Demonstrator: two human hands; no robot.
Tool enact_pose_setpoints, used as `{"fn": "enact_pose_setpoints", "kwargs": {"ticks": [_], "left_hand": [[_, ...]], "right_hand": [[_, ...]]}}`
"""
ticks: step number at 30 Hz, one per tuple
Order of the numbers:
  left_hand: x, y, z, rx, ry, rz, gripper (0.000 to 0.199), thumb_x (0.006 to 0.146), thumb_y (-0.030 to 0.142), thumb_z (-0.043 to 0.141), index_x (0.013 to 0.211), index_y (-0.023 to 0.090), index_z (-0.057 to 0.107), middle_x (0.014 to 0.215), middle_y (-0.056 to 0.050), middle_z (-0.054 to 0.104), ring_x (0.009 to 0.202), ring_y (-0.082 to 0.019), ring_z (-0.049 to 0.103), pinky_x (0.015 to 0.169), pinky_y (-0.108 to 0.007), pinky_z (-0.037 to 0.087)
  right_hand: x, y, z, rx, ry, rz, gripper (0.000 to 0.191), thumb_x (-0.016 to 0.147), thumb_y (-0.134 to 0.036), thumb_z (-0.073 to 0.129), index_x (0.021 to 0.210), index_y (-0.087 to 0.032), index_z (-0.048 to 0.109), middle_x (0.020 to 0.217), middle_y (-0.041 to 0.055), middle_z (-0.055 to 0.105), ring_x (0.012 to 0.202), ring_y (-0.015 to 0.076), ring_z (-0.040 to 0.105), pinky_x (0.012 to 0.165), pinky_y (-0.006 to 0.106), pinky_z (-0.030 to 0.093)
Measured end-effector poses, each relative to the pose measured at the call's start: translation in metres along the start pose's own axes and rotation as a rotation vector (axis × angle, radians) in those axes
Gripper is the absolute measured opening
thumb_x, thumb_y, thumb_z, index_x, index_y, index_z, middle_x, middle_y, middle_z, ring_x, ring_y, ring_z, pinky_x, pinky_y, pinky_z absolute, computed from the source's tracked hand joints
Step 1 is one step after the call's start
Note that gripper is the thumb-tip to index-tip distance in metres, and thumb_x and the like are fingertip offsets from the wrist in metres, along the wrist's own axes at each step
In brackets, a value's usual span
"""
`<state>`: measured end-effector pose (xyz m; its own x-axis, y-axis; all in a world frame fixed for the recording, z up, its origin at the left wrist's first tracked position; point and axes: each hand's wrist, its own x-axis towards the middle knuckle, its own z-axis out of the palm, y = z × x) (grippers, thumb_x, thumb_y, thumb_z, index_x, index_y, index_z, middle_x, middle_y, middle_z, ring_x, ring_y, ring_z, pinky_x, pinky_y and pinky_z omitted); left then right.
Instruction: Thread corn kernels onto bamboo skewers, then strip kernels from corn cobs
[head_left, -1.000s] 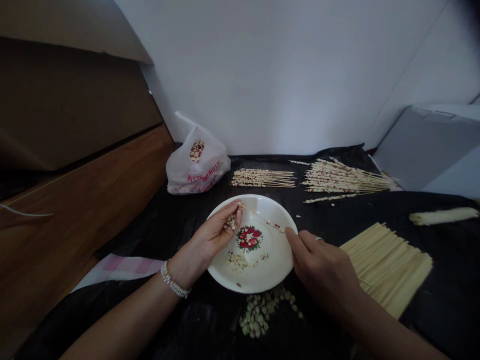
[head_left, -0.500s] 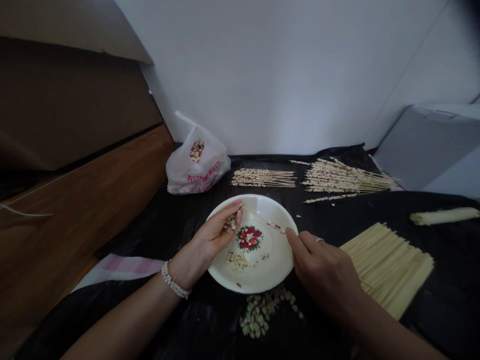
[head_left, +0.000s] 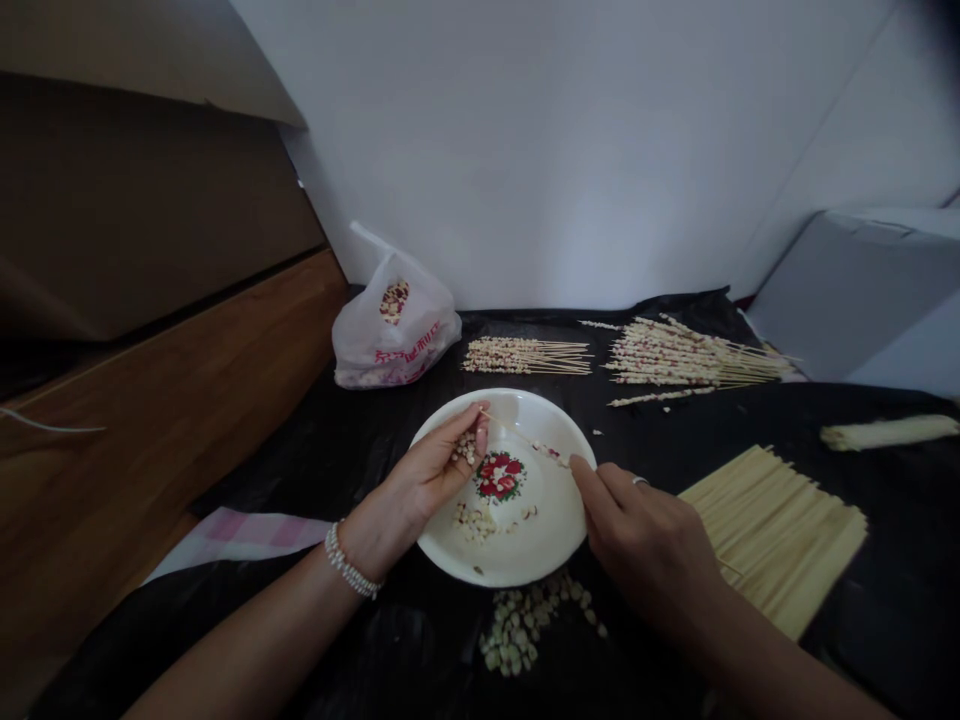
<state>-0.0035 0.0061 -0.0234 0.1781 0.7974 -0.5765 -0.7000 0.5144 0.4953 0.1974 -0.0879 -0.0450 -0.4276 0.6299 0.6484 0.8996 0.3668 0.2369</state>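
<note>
Over a white bowl (head_left: 540, 545) with a red flower print, my right hand (head_left: 645, 525) grips a thin wooden skewer (head_left: 510, 428) that carries a few pale and dark red kernel-like pieces (head_left: 550, 453) near the fingers. At the skewer's bare tip, the thumb and fingertips of my left hand (head_left: 431, 465) are pinched together; whether a piece is between them is too small to tell. A cluster of small pale kernels (head_left: 465, 448) is cupped in the left palm. More loose kernels (head_left: 474, 522) lie in the bottom of the bowl.
Flat pale pieces (head_left: 514, 630) lie before the bowl on black plastic sheeting (head_left: 420, 640). Bare skewers (head_left: 780, 535) are stacked at right. Threaded skewers (head_left: 525, 355) and a larger pile of them (head_left: 664, 355) lie behind. A white plastic bag (head_left: 397, 335) stands back left.
My left hand has shifted very slightly right along with the skewer's tip. The right hand stays nearly in place, still gripping the skewer.
</note>
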Motion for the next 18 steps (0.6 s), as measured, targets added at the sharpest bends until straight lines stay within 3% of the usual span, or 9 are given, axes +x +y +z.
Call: {"fn": "enact_pose_setpoints", "kwargs": {"ticks": [6,18], "left_hand": [[-0.0018,-0.0018,0.0004,0.003,-0.025,-0.006,0.023,0.088,0.005,0.055,0.105,0.014,0.067,0.079,-0.006,0.07,0.063,-0.011,0.067,0.058,-0.018,0.057],[-0.0096,-0.0089,0.0059,0.079,-0.031,0.024,0.012,0.082,0.003,0.063,0.091,0.009,0.068,0.079,-0.008,0.07,0.063,-0.01,0.066,0.059,-0.017,0.057]], "right_hand": [[-0.0011,-0.0007,0.0011,0.01,0.012,0.004,0.029,0.087,-0.004,0.044,0.106,-0.006,0.066,0.068,0.0034,0.059,0.052,0.0146,0.049,0.05,0.03,0.033],[-0.0012,-0.0022,0.0,0.039,0.018,0.001,0.03,0.087,-0.003,0.044,0.107,-0.004,0.066,0.069,0.0044,0.059,0.053,0.0147,0.05,0.05,0.03,0.034]]}}
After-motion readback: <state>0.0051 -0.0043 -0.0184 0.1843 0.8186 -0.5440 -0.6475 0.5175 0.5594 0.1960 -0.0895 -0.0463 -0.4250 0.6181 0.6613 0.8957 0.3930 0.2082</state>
